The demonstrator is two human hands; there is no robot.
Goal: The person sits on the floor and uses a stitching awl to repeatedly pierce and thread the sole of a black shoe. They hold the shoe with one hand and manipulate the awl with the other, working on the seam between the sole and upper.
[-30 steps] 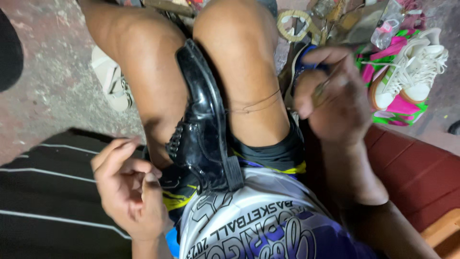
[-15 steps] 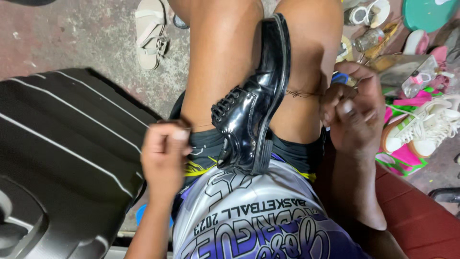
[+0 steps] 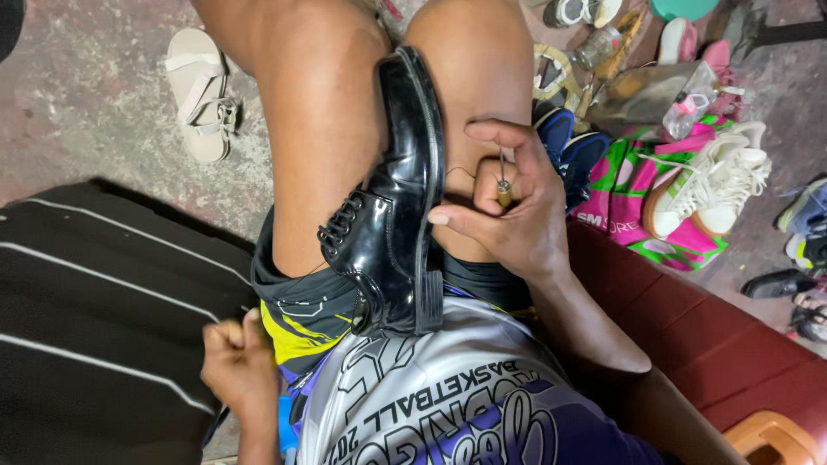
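Between your knees the black dress shoe [image 3: 392,215] sits wedged on its side, toe pointing away from you. Your right hand [image 3: 508,202] grips a small awl [image 3: 503,182] just beside its sole; your left hand [image 3: 237,366] is fisted low by your shorts, its contents unclear.

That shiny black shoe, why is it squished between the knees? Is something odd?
Yes. The black shoe lies on its side, wedged between the person's bare knees instead of on a foot. The right hand holds a thin metal tool beside its sole. Other shoes, like a white sneaker, lie scattered on the floor.
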